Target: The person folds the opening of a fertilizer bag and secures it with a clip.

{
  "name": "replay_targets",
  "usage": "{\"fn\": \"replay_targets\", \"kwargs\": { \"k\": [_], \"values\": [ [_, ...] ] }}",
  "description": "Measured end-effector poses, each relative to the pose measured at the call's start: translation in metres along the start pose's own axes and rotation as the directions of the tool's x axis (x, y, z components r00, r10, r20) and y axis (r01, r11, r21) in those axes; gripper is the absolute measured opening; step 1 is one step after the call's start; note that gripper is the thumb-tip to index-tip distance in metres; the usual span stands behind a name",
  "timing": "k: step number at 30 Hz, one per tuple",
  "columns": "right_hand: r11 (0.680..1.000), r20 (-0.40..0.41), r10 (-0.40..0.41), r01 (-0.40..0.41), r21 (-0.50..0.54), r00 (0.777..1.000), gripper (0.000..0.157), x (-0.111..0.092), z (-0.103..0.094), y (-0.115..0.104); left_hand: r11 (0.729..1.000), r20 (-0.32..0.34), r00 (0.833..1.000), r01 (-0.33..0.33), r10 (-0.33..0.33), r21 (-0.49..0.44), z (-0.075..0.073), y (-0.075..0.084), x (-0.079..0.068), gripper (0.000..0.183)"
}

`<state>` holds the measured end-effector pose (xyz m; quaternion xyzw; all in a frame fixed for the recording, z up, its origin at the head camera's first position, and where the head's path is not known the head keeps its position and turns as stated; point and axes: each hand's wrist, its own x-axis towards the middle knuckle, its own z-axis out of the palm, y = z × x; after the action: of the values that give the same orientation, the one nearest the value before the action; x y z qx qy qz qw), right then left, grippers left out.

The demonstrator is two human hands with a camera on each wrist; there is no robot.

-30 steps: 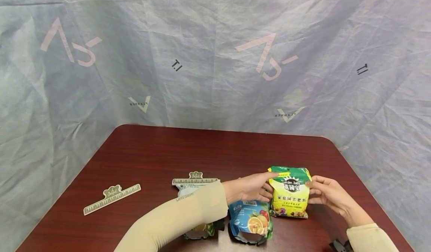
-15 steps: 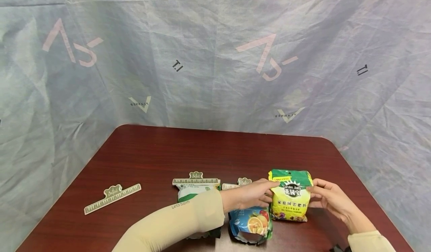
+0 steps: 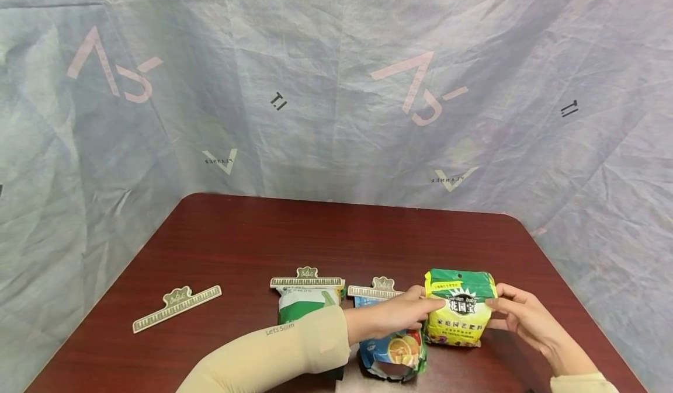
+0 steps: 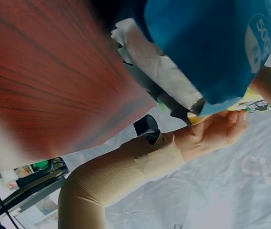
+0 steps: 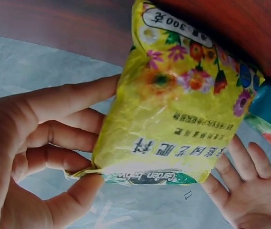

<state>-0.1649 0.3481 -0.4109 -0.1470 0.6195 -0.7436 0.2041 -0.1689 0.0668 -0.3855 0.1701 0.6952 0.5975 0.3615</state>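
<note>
A yellow and green fertilizer bag (image 3: 457,317) stands at the right of the table, printed with flowers near its bottom. My right hand (image 3: 533,323) pinches its right edge near the top, thumb in front and fingers behind; the right wrist view shows this pinch closely. From the other side my left hand (image 3: 391,317) holds the bag's left edge, its thumb across the front. The left fingers (image 5: 240,164) are partly behind the bag in the right wrist view. Below my left hand stands a blue pouch (image 3: 378,355) with fruit pictures, its top partly hidden by that hand.
A keyboard-patterned clip (image 3: 375,291) sits at the top of the blue pouch. Left of it, a green and white pouch (image 3: 305,308) bears a similar clip (image 3: 306,280), partly behind my left sleeve. Another clip (image 3: 177,308) lies loose on the left of the table (image 3: 336,229).
Both hands have moved slightly toward me and to the right. The fertilizer bag's top has come forward and right with them. The blue pouch's clip, mostly hidden before, now shows.
</note>
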Motion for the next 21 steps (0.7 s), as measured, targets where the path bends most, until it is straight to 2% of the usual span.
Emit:
{"fn": "replay_targets", "kwargs": {
  "k": [6, 13, 18, 21],
  "values": [
    [0.998, 0.057, -0.022, 0.019, 0.053, 0.998, 0.027, -0.006, 0.0, 0.002, 0.993, -0.045, 0.999, 0.009, -0.004, 0.116, 0.005, 0.0, -0.007, 0.063],
    [0.994, 0.114, -0.085, 0.076, 0.084, 0.99, 0.031, -0.012, 0.001, 0.004, 0.976, -0.05, 0.997, -0.05, 0.062, 0.212, 0.007, -0.006, -0.011, 0.053],
    [0.992, 0.083, -0.126, 0.124, 0.029, 0.989, 0.032, -0.015, 0.004, 0.005, 0.972, -0.029, 0.995, -0.092, 0.101, 0.215, 0.008, -0.01, -0.013, 0.046],
    [0.99, 0.029, -0.135, 0.135, -0.035, 0.99, 0.03, -0.018, 0.007, 0.006, 0.969, -0.012, 0.993, -0.113, 0.118, 0.218, 0.007, -0.012, -0.014, 0.041]
  ]
}}
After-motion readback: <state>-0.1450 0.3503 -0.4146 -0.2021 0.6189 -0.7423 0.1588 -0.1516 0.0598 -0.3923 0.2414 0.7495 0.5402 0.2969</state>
